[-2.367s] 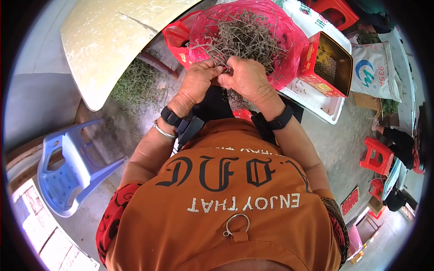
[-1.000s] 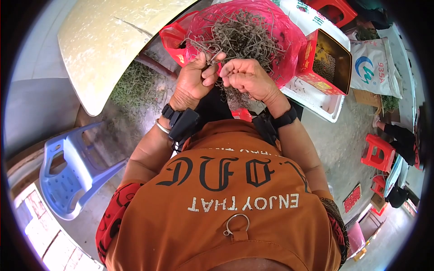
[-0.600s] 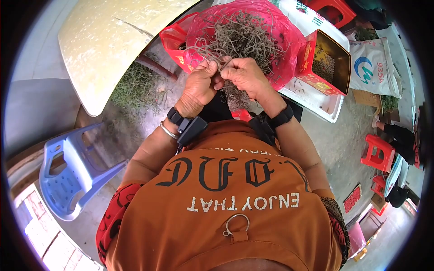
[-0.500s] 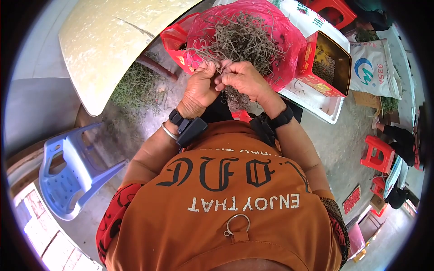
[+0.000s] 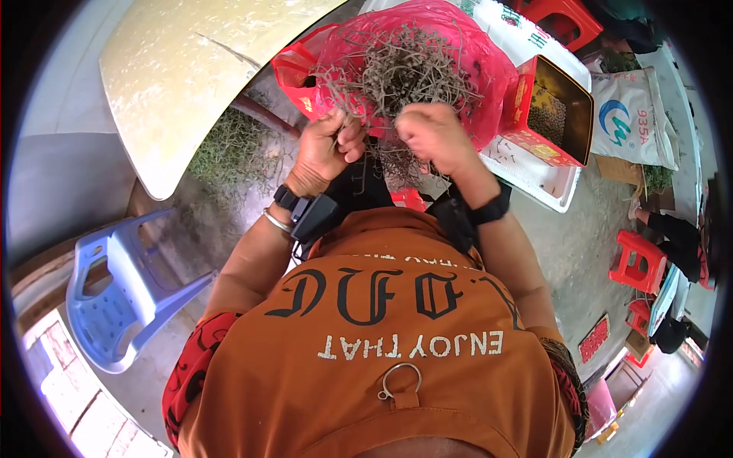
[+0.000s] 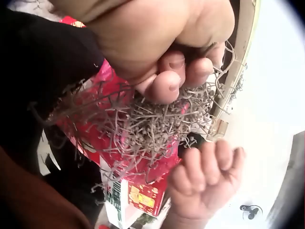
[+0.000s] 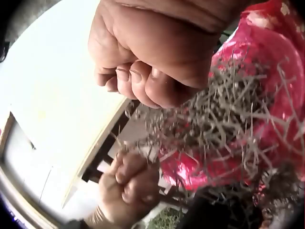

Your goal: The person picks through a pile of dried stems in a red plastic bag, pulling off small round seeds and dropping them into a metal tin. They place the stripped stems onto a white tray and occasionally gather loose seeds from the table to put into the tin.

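Observation:
A heap of dry, grey-brown, tangled stems (image 5: 416,69) fills a pink plastic bag (image 5: 495,91) in front of the body. My left hand (image 5: 322,153) is at the bag's near left side, thumb and curled fingers pinching a thin dried stem (image 6: 208,48), which shows in the left wrist view. To its right my right hand (image 5: 441,141), slightly blurred, is held apart over the near edge of the heap. Its fingers are curled into the palm in the right wrist view, and nothing shows between them. More dry stems (image 5: 397,162) hang below the hands over the lap.
Right of the bag a red box (image 5: 523,114) with small round grains inside stands on a white foam tray (image 5: 561,187). A pale tabletop (image 5: 183,84) lies at the left, with greenish stems (image 5: 233,149) on the floor under it. A blue plastic chair (image 5: 114,298) is beside me.
Half a second ago both hands met at the stems. Now the right hand has pulled away to the right, and the left has shifted slightly left, still pinching a stem.

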`<act>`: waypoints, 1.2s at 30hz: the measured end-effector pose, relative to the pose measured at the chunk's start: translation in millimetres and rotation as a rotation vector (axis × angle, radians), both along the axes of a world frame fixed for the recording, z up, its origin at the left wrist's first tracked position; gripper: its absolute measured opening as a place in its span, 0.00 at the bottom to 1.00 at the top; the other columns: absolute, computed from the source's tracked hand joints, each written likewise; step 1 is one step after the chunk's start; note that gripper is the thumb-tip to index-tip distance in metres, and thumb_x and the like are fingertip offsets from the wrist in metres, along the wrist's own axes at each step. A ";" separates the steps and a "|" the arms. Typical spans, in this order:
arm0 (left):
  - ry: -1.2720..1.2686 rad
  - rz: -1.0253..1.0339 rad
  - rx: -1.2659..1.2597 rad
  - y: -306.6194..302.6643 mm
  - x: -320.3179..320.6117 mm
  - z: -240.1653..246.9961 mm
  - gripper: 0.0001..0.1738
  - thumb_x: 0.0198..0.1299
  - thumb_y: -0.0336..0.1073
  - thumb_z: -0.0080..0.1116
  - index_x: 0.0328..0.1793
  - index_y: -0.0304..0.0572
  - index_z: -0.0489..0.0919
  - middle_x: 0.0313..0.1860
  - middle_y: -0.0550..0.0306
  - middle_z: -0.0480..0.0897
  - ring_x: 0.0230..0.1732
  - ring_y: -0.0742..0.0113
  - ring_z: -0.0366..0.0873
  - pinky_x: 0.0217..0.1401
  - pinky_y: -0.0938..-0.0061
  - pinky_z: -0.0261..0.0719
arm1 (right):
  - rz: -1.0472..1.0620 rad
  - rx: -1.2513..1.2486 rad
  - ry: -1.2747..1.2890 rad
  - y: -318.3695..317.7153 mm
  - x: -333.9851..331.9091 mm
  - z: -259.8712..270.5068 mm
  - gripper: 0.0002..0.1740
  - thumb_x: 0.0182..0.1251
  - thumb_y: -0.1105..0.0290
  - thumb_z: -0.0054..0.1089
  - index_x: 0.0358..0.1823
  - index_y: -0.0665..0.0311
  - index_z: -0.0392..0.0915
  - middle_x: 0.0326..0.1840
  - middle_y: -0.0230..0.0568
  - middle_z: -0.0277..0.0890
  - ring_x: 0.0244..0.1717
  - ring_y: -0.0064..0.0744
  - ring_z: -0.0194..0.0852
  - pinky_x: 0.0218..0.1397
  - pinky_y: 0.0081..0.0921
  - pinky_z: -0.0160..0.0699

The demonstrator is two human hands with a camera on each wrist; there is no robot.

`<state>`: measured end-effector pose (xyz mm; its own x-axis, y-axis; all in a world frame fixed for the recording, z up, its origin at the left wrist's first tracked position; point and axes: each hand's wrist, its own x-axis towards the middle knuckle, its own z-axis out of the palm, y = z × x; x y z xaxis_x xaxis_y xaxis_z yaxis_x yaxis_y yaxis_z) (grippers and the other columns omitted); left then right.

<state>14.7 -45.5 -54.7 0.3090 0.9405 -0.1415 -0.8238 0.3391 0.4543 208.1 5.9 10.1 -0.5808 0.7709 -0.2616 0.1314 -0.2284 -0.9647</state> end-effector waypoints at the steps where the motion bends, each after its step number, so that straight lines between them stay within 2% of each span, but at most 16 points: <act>1: 0.034 0.025 -0.019 -3.1 -3.2 -1.2 0.15 0.62 0.45 0.48 0.27 0.46 0.66 0.17 0.65 0.62 0.17 0.75 0.56 0.17 0.79 0.58 | -0.117 -0.130 0.062 2.0 10.7 13.4 0.12 0.59 0.70 0.50 0.18 0.64 0.70 0.15 0.26 0.64 0.14 0.13 0.56 0.17 0.15 0.53; 3: 0.099 0.075 -0.060 -10.0 -4.9 -3.6 0.13 0.63 0.42 0.48 0.27 0.45 0.68 0.17 0.64 0.66 0.17 0.73 0.60 0.18 0.78 0.61 | -0.327 0.125 0.078 12.7 34.3 18.7 0.08 0.60 0.71 0.51 0.23 0.63 0.74 0.16 0.23 0.63 0.16 0.09 0.53 0.18 0.11 0.50; 5: 0.203 0.107 -0.097 -12.4 -3.9 -1.1 0.12 0.62 0.40 0.49 0.28 0.45 0.69 0.18 0.63 0.68 0.18 0.73 0.62 0.19 0.78 0.63 | -0.456 0.526 -0.104 37.3 65.7 17.7 0.06 0.59 0.73 0.53 0.25 0.65 0.76 0.18 0.22 0.64 0.18 0.11 0.55 0.20 0.12 0.56; 7: 0.421 0.169 -0.164 -12.0 -4.9 2.8 0.09 0.61 0.36 0.50 0.29 0.44 0.71 0.20 0.61 0.71 0.19 0.71 0.65 0.20 0.77 0.66 | -0.584 0.710 -0.153 64.9 100.0 9.3 0.05 0.58 0.74 0.55 0.27 0.67 0.76 0.20 0.20 0.66 0.21 0.12 0.59 0.25 0.13 0.62; 10: 0.426 0.200 -0.195 -13.1 -7.0 -7.2 0.05 0.60 0.32 0.51 0.31 0.42 0.72 0.22 0.61 0.73 0.20 0.71 0.67 0.22 0.76 0.68 | -0.628 0.778 -0.369 98.2 158.3 -3.7 0.06 0.56 0.70 0.57 0.28 0.66 0.77 0.23 0.25 0.73 0.24 0.19 0.68 0.32 0.17 0.68; 12: 0.429 0.214 -0.210 -14.0 -8.2 -12.6 0.04 0.60 0.31 0.51 0.32 0.41 0.73 0.23 0.60 0.74 0.20 0.71 0.68 0.23 0.76 0.70 | -0.648 0.758 -1.116 106.2 177.3 -0.6 0.09 0.54 0.67 0.57 0.35 0.61 0.79 0.30 0.35 0.79 0.31 0.32 0.77 0.39 0.23 0.73; 16: 0.550 0.166 -0.233 -16.5 -15.8 -12.6 0.05 0.60 0.33 0.53 0.35 0.41 0.73 0.26 0.60 0.75 0.23 0.72 0.69 0.28 0.75 0.69 | -0.489 0.814 -1.232 116.2 207.6 -35.8 0.14 0.54 0.56 0.52 0.39 0.48 0.80 0.39 0.43 0.79 0.41 0.47 0.77 0.43 0.30 0.76; 20: 0.753 0.183 -0.354 -19.9 -24.0 -6.8 0.07 0.57 0.34 0.56 0.36 0.38 0.74 0.27 0.60 0.76 0.24 0.70 0.71 0.32 0.75 0.71 | -0.455 0.800 -1.278 107.5 203.9 -47.1 0.14 0.55 0.67 0.54 0.44 0.56 0.77 0.43 0.44 0.78 0.46 0.45 0.76 0.50 0.28 0.73; 23: 1.135 0.662 -0.159 -16.9 -30.4 -2.9 0.12 0.50 0.38 0.64 0.32 0.37 0.76 0.25 0.59 0.76 0.27 0.68 0.72 0.31 0.75 0.72 | -0.574 0.930 -1.138 106.0 202.5 -53.3 0.13 0.56 0.69 0.54 0.43 0.59 0.77 0.42 0.43 0.78 0.44 0.41 0.77 0.50 0.26 0.73; 24: 1.136 0.666 -0.162 -16.2 -32.8 -0.9 0.12 0.50 0.38 0.64 0.32 0.37 0.76 0.25 0.59 0.76 0.27 0.68 0.72 0.31 0.75 0.72 | -0.626 0.996 -1.059 106.5 199.2 -55.0 0.13 0.56 0.71 0.54 0.43 0.60 0.77 0.42 0.43 0.78 0.43 0.39 0.78 0.50 0.25 0.73; 25: 1.407 0.682 -0.001 -11.9 -32.6 19.2 0.13 0.49 0.38 0.64 0.32 0.37 0.77 0.26 0.58 0.77 0.28 0.65 0.73 0.33 0.74 0.71 | -0.620 0.997 -1.054 106.5 190.8 -53.9 0.13 0.56 0.71 0.54 0.43 0.60 0.77 0.42 0.43 0.78 0.43 0.39 0.78 0.50 0.25 0.73; 27: 1.932 0.674 0.357 -4.8 -28.3 49.5 0.13 0.47 0.38 0.65 0.31 0.37 0.78 0.26 0.55 0.77 0.31 0.61 0.73 0.37 0.71 0.71 | -0.634 0.963 -0.621 100.5 161.1 -40.4 0.12 0.57 0.74 0.54 0.42 0.62 0.77 0.40 0.40 0.78 0.40 0.32 0.77 0.47 0.22 0.73; 28: 1.931 0.676 0.357 -0.8 -24.4 50.1 0.13 0.47 0.38 0.65 0.31 0.37 0.78 0.26 0.55 0.77 0.31 0.61 0.73 0.37 0.71 0.71 | -0.638 0.938 -0.410 95.9 145.4 -31.0 0.11 0.57 0.75 0.54 0.42 0.64 0.77 0.38 0.39 0.79 0.39 0.28 0.77 0.46 0.20 0.73; 30: 2.045 0.576 0.463 16.9 -17.0 49.1 0.12 0.46 0.38 0.66 0.32 0.37 0.79 0.28 0.53 0.77 0.34 0.57 0.73 0.40 0.69 0.71 | -0.505 0.994 -0.473 75.8 102.0 -3.8 0.08 0.57 0.77 0.54 0.39 0.66 0.77 0.32 0.36 0.78 0.35 0.20 0.74 0.42 0.17 0.72; 32: 2.093 0.522 0.524 29.9 -12.6 43.5 0.12 0.46 0.38 0.66 0.33 0.38 0.80 0.29 0.53 0.77 0.35 0.56 0.72 0.42 0.69 0.71 | -0.318 0.834 -0.363 61.8 70.3 5.2 0.06 0.57 0.77 0.54 0.35 0.66 0.78 0.28 0.35 0.77 0.31 0.20 0.74 0.38 0.17 0.73; 36: 1.655 0.509 0.467 38.2 -5.5 19.3 0.10 0.49 0.34 0.63 0.37 0.38 0.81 0.32 0.54 0.78 0.36 0.59 0.73 0.44 0.70 0.71 | -0.112 0.802 -0.324 35.3 28.3 14.2 0.04 0.55 0.77 0.56 0.33 0.66 0.78 0.27 0.35 0.77 0.29 0.18 0.74 0.35 0.16 0.73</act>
<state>9.2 -7.3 -35.3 -0.1678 0.9369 0.3066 0.5688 -0.1620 0.8063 236.4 41.1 24.3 -0.4815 0.8414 0.2453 0.4449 0.4758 -0.7588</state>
